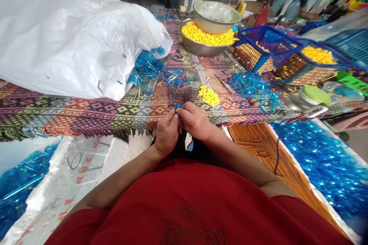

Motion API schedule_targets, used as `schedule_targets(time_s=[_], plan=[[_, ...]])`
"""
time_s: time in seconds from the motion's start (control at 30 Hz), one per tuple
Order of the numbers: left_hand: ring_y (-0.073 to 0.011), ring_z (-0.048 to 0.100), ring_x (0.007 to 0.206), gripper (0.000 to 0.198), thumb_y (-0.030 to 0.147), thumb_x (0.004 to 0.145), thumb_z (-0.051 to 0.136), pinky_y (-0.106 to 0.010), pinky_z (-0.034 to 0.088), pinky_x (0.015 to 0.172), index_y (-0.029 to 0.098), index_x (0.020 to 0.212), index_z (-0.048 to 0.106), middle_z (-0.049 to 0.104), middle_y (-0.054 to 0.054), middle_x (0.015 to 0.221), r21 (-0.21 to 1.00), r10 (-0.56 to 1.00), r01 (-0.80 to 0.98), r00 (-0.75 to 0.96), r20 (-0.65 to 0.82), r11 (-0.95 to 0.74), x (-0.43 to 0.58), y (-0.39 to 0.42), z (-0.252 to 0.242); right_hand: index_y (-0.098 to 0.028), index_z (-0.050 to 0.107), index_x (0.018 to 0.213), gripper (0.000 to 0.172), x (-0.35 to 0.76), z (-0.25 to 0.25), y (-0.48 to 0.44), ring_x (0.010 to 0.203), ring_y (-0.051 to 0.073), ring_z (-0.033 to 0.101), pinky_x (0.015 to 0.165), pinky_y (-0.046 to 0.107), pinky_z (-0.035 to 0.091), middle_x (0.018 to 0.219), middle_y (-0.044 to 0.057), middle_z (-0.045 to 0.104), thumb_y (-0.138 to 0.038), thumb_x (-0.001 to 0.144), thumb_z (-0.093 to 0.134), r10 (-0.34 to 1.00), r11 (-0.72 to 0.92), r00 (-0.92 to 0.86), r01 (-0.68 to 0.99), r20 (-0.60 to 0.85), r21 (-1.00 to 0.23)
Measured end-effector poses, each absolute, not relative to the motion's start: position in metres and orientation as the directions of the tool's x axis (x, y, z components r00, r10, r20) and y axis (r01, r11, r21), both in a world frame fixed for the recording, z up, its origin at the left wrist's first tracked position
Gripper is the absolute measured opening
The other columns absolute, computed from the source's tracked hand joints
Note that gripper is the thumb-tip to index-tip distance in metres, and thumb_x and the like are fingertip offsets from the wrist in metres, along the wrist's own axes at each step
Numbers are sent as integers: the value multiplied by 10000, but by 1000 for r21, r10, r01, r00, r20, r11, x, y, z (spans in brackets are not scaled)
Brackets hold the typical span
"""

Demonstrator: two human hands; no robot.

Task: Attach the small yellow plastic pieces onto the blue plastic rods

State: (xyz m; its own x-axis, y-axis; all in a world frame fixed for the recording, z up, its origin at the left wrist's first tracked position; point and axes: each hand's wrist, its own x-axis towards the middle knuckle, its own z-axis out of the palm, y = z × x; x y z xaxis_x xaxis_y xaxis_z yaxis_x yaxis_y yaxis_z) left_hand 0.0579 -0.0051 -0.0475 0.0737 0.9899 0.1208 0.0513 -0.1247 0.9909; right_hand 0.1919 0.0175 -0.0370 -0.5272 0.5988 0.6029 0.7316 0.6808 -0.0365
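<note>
My left hand (168, 132) and my right hand (196, 120) meet at the table's front edge, thumbs and fingers pinched together. Between their fingertips is a small blue plastic piece (177, 105) with a yellow spot; its exact kind is too small to make out. Just beyond my right hand lies a small heap of yellow plastic pieces (209, 96). A scatter of tiny dark bits (188, 96) is close to my fingertips. Clear blue plastic pieces (174, 77) lie behind my hands, and a larger pile of blue pieces (255, 89) spreads to the right.
A big white plastic bag (71, 38) covers the left side. Behind stand a metal basin (198, 50) of yellow pieces, a bowl (214, 26) on top, and blue baskets (253, 61). A green-lidded jar (309, 101) sits right. Blue pieces (322, 160) fill a container below.
</note>
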Motion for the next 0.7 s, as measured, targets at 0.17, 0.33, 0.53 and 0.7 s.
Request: schedule_targets(time_s=[0.17,0.33,0.53,0.7], plan=[[-93,458,555,100,218,821,467,-196,386,528,178,797,556,526,28,643,993,994,90,84,65,-72,54,-2,-40,-148,610,823,152,188,-40,18,686,182,417,611,298,338,759,61,489,-192,867,471,586,681,-555,732,591,11],[-108,474,475,108,158,757,434,-206,373,464,187,724,532,517,39,550,986,991,168,133,-8,-14,54,-1,-27,-154,596,816,143,190,-43,13,704,180,411,624,290,342,781,62,487,-160,851,457,592,689,-540,724,598,-28],[-124,508,633,112,142,770,432,-226,408,605,178,720,526,580,2,680,923,989,358,20,145,-142,59,0,-28,-158,594,788,130,191,-41,12,694,180,406,626,292,347,764,57,482,-171,844,477,601,671,-526,741,601,-22],[-110,477,409,123,146,784,399,-211,357,432,198,726,493,521,45,496,953,989,296,147,30,-73,56,4,-26,-147,608,909,178,195,-41,10,749,193,454,651,296,384,807,74,511,-133,852,440,616,715,-531,687,582,-131]])
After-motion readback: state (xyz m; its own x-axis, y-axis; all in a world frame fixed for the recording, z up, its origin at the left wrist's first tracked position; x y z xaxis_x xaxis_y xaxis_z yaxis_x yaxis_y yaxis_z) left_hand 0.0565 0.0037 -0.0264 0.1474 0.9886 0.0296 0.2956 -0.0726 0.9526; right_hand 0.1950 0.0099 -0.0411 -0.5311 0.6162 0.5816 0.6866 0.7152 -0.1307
